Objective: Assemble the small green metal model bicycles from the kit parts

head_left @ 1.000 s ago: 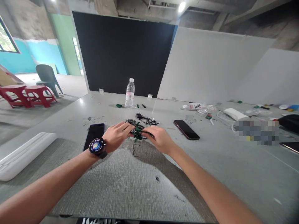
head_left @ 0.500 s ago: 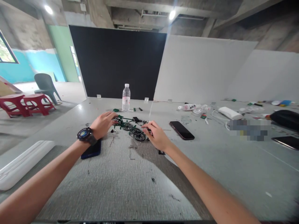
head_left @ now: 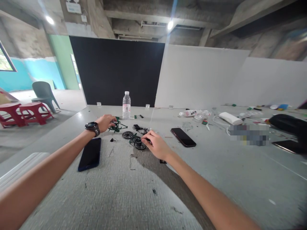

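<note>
My left hand (head_left: 105, 122), with a dark watch on its wrist, is closed on a small green model bicycle frame (head_left: 115, 127) held just above the grey table (head_left: 134, 191). To the right of it my right hand (head_left: 154, 145) rests on the table, fingers curled at a small black spoked wheel (head_left: 139, 146). Two more black wheels (head_left: 128, 134) lie between the hands. Tiny dark parts (head_left: 112, 140) sit below the frame.
A dark phone (head_left: 90, 153) lies under my left forearm and another phone (head_left: 183, 137) lies to the right. A water bottle (head_left: 126, 105) stands at the back. Cables, a white pack (head_left: 230, 118) and a black bag (head_left: 286, 123) clutter the far right.
My hands have drawn apart. The left one carried the green frame away to the left and back, while the right stayed by the black wheels. The camera tilted up.
</note>
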`<control>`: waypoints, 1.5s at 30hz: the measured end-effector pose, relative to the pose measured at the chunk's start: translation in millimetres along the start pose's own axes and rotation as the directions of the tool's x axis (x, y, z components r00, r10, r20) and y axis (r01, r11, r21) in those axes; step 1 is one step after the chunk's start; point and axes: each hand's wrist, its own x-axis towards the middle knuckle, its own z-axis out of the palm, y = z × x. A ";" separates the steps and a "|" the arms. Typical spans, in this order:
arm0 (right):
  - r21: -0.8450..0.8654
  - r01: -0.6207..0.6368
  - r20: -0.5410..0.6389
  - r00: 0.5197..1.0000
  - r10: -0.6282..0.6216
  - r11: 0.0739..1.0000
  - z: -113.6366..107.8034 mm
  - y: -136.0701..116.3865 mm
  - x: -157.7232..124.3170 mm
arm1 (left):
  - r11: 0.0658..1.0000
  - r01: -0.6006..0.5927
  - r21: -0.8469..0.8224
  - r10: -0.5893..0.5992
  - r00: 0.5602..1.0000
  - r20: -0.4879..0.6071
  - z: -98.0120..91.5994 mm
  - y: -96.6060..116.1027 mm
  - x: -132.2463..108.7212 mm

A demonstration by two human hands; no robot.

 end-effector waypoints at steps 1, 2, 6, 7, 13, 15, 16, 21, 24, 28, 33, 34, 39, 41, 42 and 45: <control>-0.003 0.001 0.002 1.000 -0.001 1.000 0.3 -0.3 -0.2 | 1.000 -0.001 0.000 0.001 1.000 0.000 2.0 0.6 1.4; -0.005 -0.001 0.004 1.000 0.001 1.000 0.5 -0.5 -0.5 | 1.000 0.000 0.000 0.000 1.000 -0.002 4.1 1.4 2.4; -0.012 -0.001 0.010 1.000 0.001 1.000 1.1 -1.1 -1.9 | 1.000 0.013 -0.005 -0.013 1.000 -0.019 12.2 4.0 4.2; -0.012 0.002 0.011 1.000 -0.002 1.000 1.2 -1.1 -2.2 | 1.000 0.012 -0.007 -0.012 1.000 -0.021 14.1 4.3 4.3; -0.009 0.000 0.033 0.999 0.000 1.000 2.3 -1.1 -2.1 | 1.000 0.004 -0.021 -0.005 1.000 -0.028 23.3 2.4 4.7; -0.013 0.000 0.036 0.999 0.001 1.000 2.5 -1.2 -2.0 | 1.000 0.002 -0.025 -0.003 1.000 -0.029 25.6 1.0 4.0; -0.014 -0.001 0.037 0.999 0.001 1.000 2.5 -1.2 -1.9 | 1.000 0.000 -0.027 -0.001 1.000 -0.030 26.6 0.3 3.6; -0.013 -0.010 0.038 0.999 0.011 1.000 3.1 -1.2 -2.4 | 0.999 -0.017 -0.039 0.016 0.999 -0.030 31.8 -2.3 2.7; -0.009 -0.012 0.035 0.999 0.012 1.000 3.9 -0.7 -2.7 | 0.999 -0.019 -0.036 0.018 0.999 -0.027 34.6 -2.8 4.8; -0.009 -0.008 0.037 0.999 0.008 1.000 4.5 -0.2 -2.9 | 0.999 -0.022 -0.032 0.021 1.000 -0.018 36.5 -2.4 9.0; -0.010 -0.017 0.040 0.999 0.018 1.000 4.5 0.7 -2.8 | 1.000 -0.015 -0.027 0.015 1.000 -0.015 36.1 -0.7 11.3; -0.009 -0.020 0.042 0.999 0.020 1.000 4.4 0.8 -2.7 | 1.000 -0.015 -0.026 0.014 1.000 -0.016 36.0 -0.4 11.0; -0.019 -0.018 0.050 0.999 0.019 1.000 3.4 -0.2 -2.3 | 1.000 -0.006 -0.020 0.006 1.000 -0.011 33.3 2.0 5.7; -0.023 -0.021 0.056 0.998 0.022 1.000 3.0 -0.8 -2.4 | 1.000 0.023 0.015 -0.022 1.000 -0.022 28.8 5.8 1.2; -0.027 -0.023 0.056 0.998 0.025 0.999 2.8 -1.1 -2.5 | 0.998 0.043 0.050 -0.041 0.998 -0.043 25.4 8.8 -1.7; -0.047 -0.023 0.052 0.998 0.025 0.999 2.5 -1.0 -2.4 | 0.979 0.065 0.191 -0.031 0.984 -0.175 12.0 22.4 -12.8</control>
